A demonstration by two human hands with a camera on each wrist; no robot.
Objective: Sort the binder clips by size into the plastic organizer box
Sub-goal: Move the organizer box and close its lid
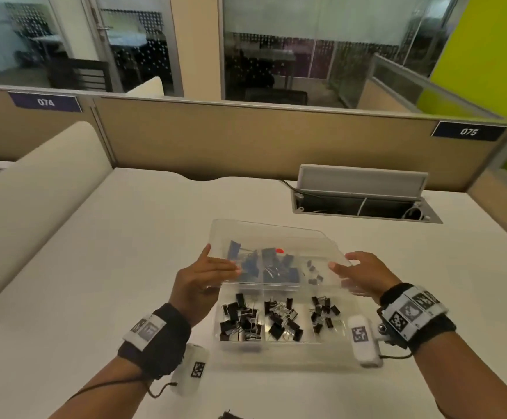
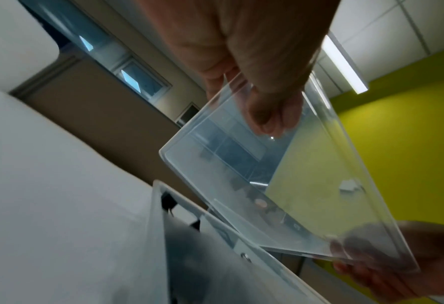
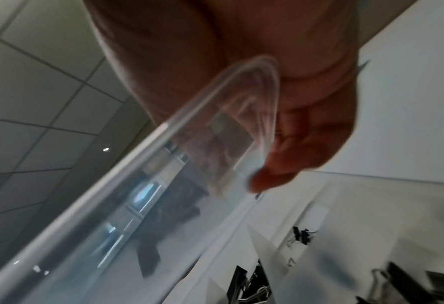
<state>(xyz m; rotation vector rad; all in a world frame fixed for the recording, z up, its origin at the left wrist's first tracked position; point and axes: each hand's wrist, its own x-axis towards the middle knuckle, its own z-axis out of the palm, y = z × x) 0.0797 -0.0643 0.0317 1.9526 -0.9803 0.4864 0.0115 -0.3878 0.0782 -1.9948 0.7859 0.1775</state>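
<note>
The clear plastic organizer box [image 1: 282, 356] stands on the white desk. Its three front compartments hold black binder clips: larger ones [image 1: 240, 322] on the left, medium ones [image 1: 282, 320] in the middle, small ones [image 1: 323, 313] on the right. Blue clips [image 1: 264, 266] in the back row show through the clear lid [image 1: 270, 234], which is tilted over them. My left hand [image 1: 219, 264] pinches the lid's left edge. My right hand [image 1: 347, 266] grips its right corner. In the wrist views, my left hand [image 2: 262, 98] and right hand [image 3: 280, 127] both clasp the lid [image 2: 306, 185].
An open cable hatch [image 1: 364, 204] is set into the desk behind the box. A beige partition [image 1: 246, 140] closes off the back and a padded divider [image 1: 34, 192] the left side. One loose black clip [image 1: 229, 415] lies at the near edge.
</note>
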